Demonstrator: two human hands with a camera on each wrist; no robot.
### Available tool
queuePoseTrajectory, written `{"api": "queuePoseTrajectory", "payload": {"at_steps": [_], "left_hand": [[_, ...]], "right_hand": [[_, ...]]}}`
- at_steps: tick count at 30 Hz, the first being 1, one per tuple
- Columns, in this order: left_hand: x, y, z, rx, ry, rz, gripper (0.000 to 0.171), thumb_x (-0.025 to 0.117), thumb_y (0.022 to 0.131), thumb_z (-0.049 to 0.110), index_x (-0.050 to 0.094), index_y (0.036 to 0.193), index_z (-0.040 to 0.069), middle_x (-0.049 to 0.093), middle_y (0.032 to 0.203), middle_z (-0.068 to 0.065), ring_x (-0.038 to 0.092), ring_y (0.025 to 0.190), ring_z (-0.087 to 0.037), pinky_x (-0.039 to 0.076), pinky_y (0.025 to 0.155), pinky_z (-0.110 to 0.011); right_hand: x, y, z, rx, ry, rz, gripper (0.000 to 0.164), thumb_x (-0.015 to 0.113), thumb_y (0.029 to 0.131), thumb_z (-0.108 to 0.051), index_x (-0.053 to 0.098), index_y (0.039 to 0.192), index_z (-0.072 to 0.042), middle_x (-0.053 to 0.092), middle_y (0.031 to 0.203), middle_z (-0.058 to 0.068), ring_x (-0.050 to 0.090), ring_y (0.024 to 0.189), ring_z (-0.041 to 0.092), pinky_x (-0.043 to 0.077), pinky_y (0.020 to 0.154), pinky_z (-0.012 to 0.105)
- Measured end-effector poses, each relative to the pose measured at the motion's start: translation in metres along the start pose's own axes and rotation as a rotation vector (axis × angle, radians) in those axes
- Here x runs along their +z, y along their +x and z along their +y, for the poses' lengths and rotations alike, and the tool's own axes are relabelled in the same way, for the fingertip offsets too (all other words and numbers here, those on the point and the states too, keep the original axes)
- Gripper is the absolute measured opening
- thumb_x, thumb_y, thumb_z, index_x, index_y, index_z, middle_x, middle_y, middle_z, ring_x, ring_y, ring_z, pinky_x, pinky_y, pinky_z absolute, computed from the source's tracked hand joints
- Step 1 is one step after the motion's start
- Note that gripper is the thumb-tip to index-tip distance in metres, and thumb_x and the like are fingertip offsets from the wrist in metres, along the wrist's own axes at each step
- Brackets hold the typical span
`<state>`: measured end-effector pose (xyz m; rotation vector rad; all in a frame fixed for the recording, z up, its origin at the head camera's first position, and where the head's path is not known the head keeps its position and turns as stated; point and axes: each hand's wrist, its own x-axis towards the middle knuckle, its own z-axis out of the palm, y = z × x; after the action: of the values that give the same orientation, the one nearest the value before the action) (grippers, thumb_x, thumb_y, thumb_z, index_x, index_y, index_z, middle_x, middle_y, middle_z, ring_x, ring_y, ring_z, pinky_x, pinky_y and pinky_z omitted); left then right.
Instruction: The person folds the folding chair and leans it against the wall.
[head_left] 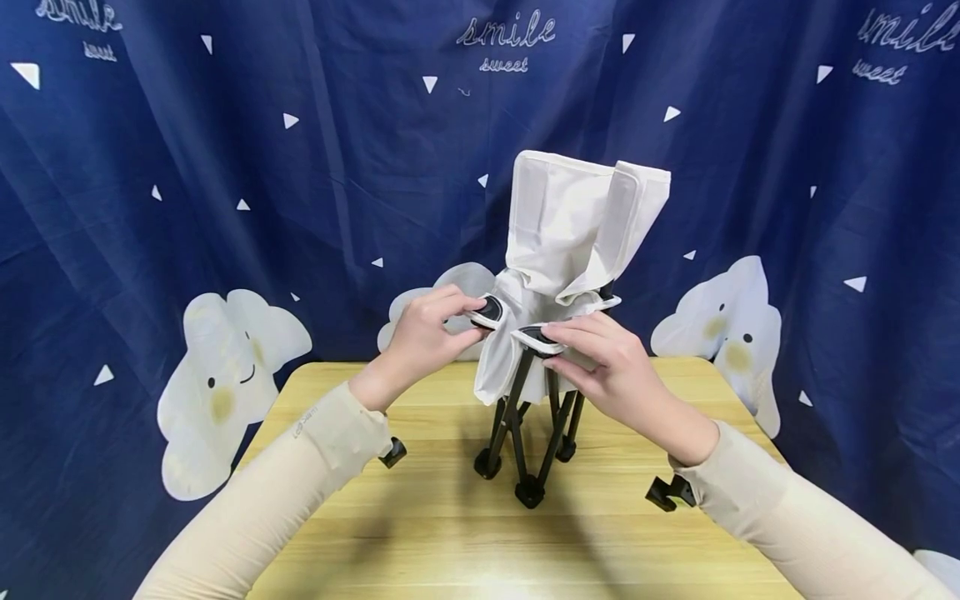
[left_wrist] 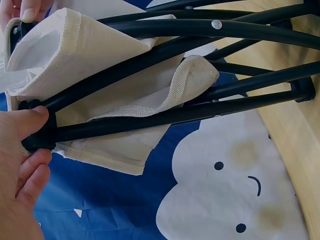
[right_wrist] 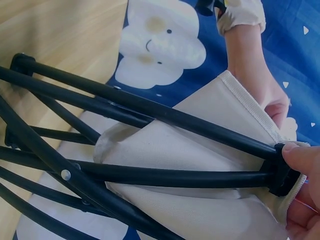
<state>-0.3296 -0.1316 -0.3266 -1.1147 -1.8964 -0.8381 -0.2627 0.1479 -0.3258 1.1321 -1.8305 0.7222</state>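
Observation:
A small folding chair with white fabric and crossed black legs stands partly folded on the table in the head view. My left hand pinches the black corner piece at the seat's left front. The right one holds the matching corner piece between thumb and fingers. Up close, the left wrist view has my left thumb on a joint where two black tubes meet. In the right wrist view, my right thumb presses a similar joint, and the seat fabric sags between the tubes.
A light wood table lies under the chair's black feet. Behind it hangs a dark blue curtain with white clouds and triangles. Black wrist mounts stick out below the sleeves.

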Motion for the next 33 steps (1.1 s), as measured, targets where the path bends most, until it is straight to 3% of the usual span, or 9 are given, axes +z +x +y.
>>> {"api": "queuePoseTrajectory", "payload": {"at_steps": [16,25,33], "left_hand": [[0.001,0.000,0.005,0.019,0.018,0.004,0.028,0.090,0.076,-0.003,0.082,0.103,0.000,0.073,0.086,-0.009,0.073,0.079,-0.023,0.063,0.072,-0.038],[0.003,0.001,0.011,0.009,0.060,0.020,0.027,0.093,0.077,0.003,0.083,0.102,0.002,0.074,0.086,-0.007,0.074,0.078,-0.023,0.063,0.070,-0.038],[0.006,0.001,0.017,0.000,0.108,0.051,0.026,0.094,0.078,0.008,0.084,0.101,0.004,0.073,0.083,-0.005,0.068,0.070,-0.018,0.057,0.060,-0.037]], "right_hand": [[0.000,0.003,-0.001,-0.029,-0.093,-0.021,0.047,0.095,0.071,0.007,0.082,0.116,0.002,0.083,0.108,0.016,0.071,0.091,0.031,0.057,0.074,0.038],[0.000,0.004,-0.001,0.000,-0.133,-0.024,0.046,0.095,0.072,0.008,0.081,0.116,0.004,0.083,0.110,0.019,0.074,0.099,0.041,0.062,0.092,0.053],[-0.002,0.004,0.001,0.026,-0.143,-0.025,0.048,0.093,0.071,0.013,0.080,0.117,0.005,0.082,0.112,0.021,0.075,0.101,0.042,0.064,0.090,0.056]]}}
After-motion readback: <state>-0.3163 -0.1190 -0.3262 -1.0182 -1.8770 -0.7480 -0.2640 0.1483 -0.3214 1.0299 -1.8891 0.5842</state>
